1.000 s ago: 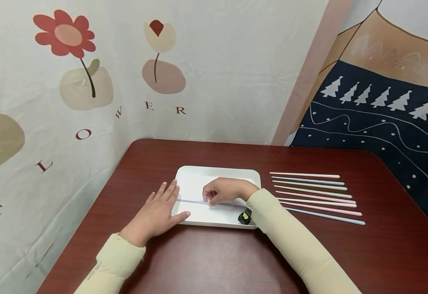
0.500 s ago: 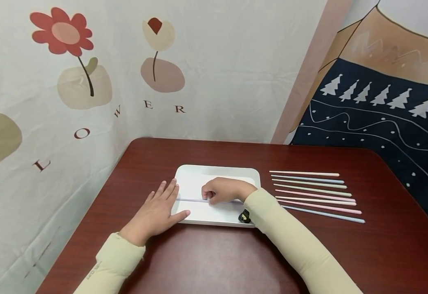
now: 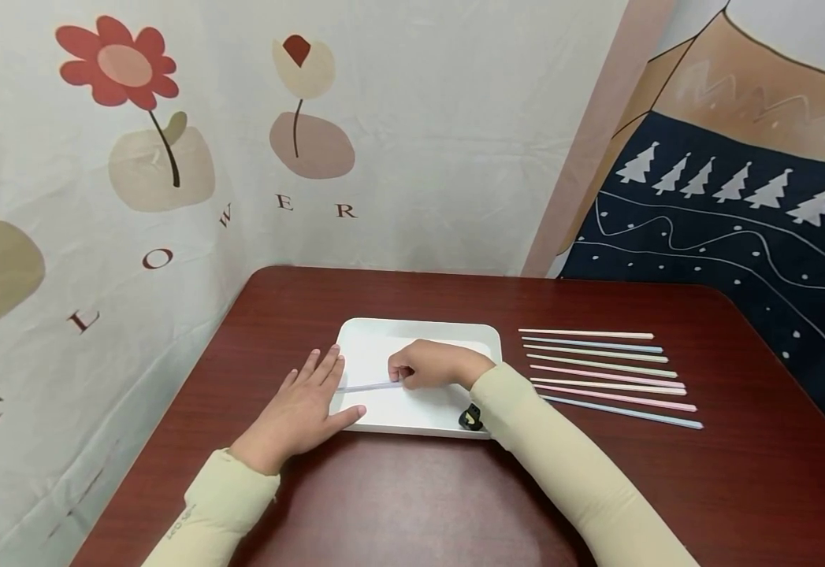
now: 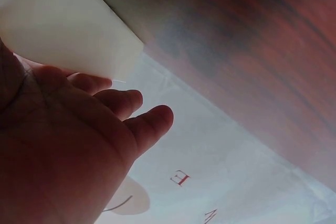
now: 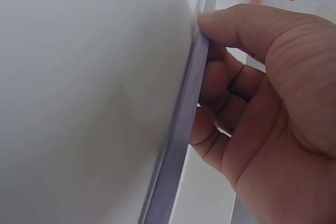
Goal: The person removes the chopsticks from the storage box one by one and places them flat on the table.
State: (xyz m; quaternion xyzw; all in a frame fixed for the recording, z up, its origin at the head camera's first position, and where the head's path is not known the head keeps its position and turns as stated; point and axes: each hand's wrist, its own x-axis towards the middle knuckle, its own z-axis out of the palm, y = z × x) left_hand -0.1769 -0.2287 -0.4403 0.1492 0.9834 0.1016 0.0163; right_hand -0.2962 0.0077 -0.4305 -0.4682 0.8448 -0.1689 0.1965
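My right hand [image 3: 435,364] is over the middle of a white tray [image 3: 412,430], its thumb and fingers pinching a pale purple chopstick [image 3: 369,387]. In the right wrist view the chopstick [image 5: 181,129] runs slantwise past the thumb tip, close to the tray surface. The head view shows its left part, while its right part is hidden behind the hand. My left hand [image 3: 302,409] rests at the tray's left rim with fingers straight and spread, holding nothing. Its palm side and fingers [image 4: 152,129] show beside the tray's edge in the left wrist view.
Several pastel chopsticks [image 3: 607,368] lie roughly parallel on the brown table [image 3: 412,504], right of the tray. A small black object with a yellow patch [image 3: 471,417] shows by the right sleeve at the tray's near right corner. A printed curtain [image 3: 419,157] hangs behind.
The purple chopstick has tilted: its part at the right hand is now slightly higher than its left end, and its right part has gone out of sight. The left hand has stayed in place.
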